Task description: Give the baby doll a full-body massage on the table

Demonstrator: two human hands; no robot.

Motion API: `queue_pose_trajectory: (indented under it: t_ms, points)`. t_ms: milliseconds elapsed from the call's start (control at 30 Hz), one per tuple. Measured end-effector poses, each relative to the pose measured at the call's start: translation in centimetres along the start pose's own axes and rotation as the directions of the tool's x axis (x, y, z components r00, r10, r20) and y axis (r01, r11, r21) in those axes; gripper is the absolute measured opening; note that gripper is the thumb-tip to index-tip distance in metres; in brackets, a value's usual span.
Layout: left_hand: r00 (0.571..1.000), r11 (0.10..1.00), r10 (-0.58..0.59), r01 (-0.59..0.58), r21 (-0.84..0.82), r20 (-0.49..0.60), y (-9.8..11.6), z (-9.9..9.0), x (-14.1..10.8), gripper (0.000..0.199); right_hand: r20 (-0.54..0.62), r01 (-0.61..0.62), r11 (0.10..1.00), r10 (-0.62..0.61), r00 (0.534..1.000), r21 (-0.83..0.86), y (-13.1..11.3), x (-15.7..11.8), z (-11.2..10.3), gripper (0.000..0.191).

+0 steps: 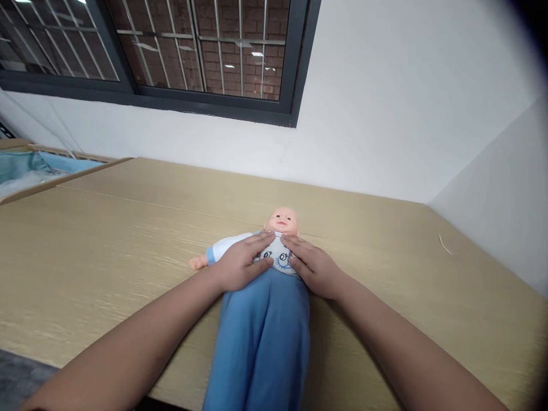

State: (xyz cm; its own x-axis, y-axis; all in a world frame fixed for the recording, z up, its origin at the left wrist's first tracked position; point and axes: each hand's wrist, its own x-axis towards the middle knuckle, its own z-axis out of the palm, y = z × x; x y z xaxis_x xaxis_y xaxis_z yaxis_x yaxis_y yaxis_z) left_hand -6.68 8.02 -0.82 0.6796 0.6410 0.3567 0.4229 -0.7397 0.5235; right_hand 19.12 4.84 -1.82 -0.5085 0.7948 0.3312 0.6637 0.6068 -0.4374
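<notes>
A baby doll (281, 220) lies on its back on the wooden table, its head toward the wall. It wears a white top (274, 249) printed with cartoon eyes, and blue trousers (265, 325) that stretch toward me. My left hand (245, 258) rests with extended fingers on one side of the doll's chest. On the other side of the chest, my right hand (314, 265) lies the same way, fingers stretched out. One doll arm (209, 257) sticks out past my left hand; the other is hidden beneath or behind my right hand.
The table (385, 245) meets a white wall (377, 103) with a barred, dark-framed window (205, 51). A wooden-edged box (64, 165) holding light blue cloth is at the far left. A thin pale strip (445, 245) lies on the right of the table.
</notes>
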Motion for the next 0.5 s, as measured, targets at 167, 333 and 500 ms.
queue_pose_trajectory:
  t_ms: [167,333,500]
  points:
    - [0.989,0.989,-0.15,0.15,-0.018,-0.009,-0.9,0.1,0.0,0.061,-0.017,0.0,0.999,-0.001,1.0,-0.047,-0.3,0.3,-0.2,0.051]
    - [0.989,0.989,-0.146,0.146,-0.023,0.001,-0.7,0.0,0.0,0.058,-0.014,0.165,0.978,-0.168,0.986,-0.127,-4.2,-0.3,-0.9,0.046]
    - [0.99,0.99,-0.136,0.135,-0.049,-0.025,-1.3,0.2,-0.1,0.053,0.189,0.409,0.909,-0.416,0.89,0.077,-9.0,-1.2,-0.5,0.043]
